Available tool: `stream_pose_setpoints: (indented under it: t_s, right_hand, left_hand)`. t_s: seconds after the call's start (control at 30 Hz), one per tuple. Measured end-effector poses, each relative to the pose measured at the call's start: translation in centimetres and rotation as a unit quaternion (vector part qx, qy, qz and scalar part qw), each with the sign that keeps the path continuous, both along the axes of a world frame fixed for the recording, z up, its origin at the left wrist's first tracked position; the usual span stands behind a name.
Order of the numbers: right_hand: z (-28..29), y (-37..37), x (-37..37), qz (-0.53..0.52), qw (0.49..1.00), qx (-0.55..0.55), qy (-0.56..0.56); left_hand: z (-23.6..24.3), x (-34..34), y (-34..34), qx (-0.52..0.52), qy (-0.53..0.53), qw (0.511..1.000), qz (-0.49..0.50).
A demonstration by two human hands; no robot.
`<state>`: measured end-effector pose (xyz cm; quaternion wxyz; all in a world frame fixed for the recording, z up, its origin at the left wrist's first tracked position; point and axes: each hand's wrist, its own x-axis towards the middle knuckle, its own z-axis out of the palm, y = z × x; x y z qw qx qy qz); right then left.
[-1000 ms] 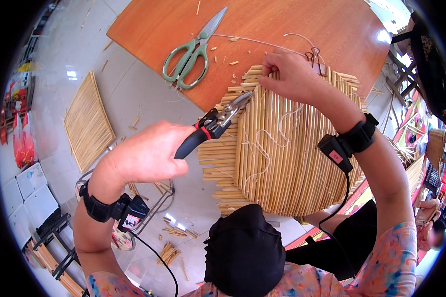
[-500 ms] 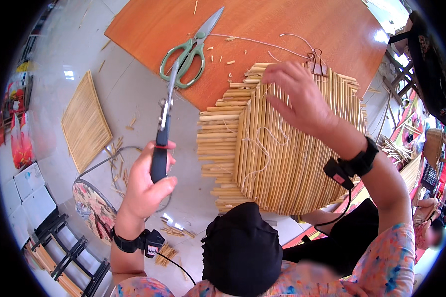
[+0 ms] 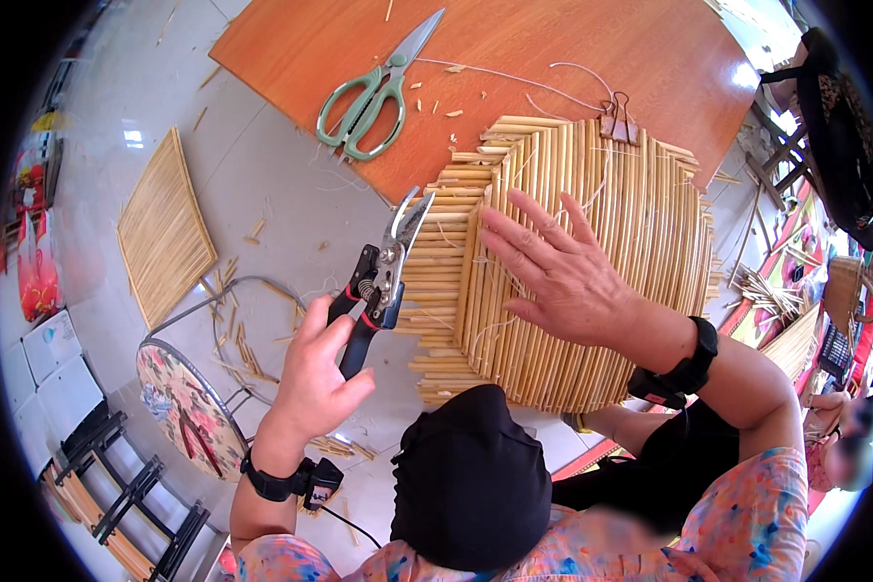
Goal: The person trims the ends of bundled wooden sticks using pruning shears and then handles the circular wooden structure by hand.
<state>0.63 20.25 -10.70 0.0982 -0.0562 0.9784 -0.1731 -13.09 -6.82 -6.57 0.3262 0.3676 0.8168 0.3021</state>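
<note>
My left hand [image 3: 320, 373] grips a pair of pruning shears [image 3: 388, 272] with black-and-red handles, the blades apart and pointing up beside the panel's left edge. My right hand [image 3: 577, 281] rests flat, fingers spread, on a panel of tan reed stalks [image 3: 553, 369]. Upright stalks fill its middle, while uneven stalk ends [image 3: 432, 262] stick out sideways at the left. A brown binder clip [image 3: 619, 124] pinches the panel's top edge. Thin white string trails from there across the orange-brown table [image 3: 572, 39]. Green-handled scissors [image 3: 378, 92] lie on the table, left of the panel.
On the floor to the left lie a woven reed mat [image 3: 168, 233] and scattered stalk offcuts [image 3: 247, 359]. A round floral-topped stool [image 3: 179, 398] stands near my left forearm, with dark folded frames [image 3: 136, 495] below it. More cut stalks [image 3: 771, 291] are heaped at the right.
The pruning shears came down and right from over the scissors to the panel's left edge, their blades turned into view. My right hand lowered and spread onto the reeds.
</note>
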Motion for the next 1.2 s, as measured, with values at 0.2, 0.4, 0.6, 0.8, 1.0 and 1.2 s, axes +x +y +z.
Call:
stream_pose_setpoints:
  t_s: [0.2,0.4,0.6,0.8,1.0,1.2]
  right_hand:
    - [-0.8,-0.8,-0.5,-0.001,1.0,-0.02,-0.005]
    - [-2.2,-0.8,-0.2,0.008,1.0,-0.007,0.012]
    - [-2.7,-0.6,0.2,-0.001,0.998,-0.001,0.057]
    - [-2.1,-0.8,0.9,-0.042,0.995,-0.022,0.083]
    - [-1.9,-1.2,3.1,-0.08,0.996,0.002,0.036]
    - [-0.7,-1.8,4.5,-0.148,0.985,-0.046,0.075]
  left_hand:
    - [-0.4,0.0,-0.1,-0.016,-0.003,1.0,-0.008]
    - [0.1,0.8,-0.3,-0.001,-0.025,1.0,0.001]
    - [0.6,2.0,-0.3,0.039,-0.032,0.999,0.013]
    - [1.1,2.4,-2.6,0.041,-0.032,0.997,0.049]
    - [1.7,2.2,-4.0,0.019,-0.033,0.995,0.096]
    - [0.9,1.7,-3.8,0.076,-0.042,0.987,0.133]
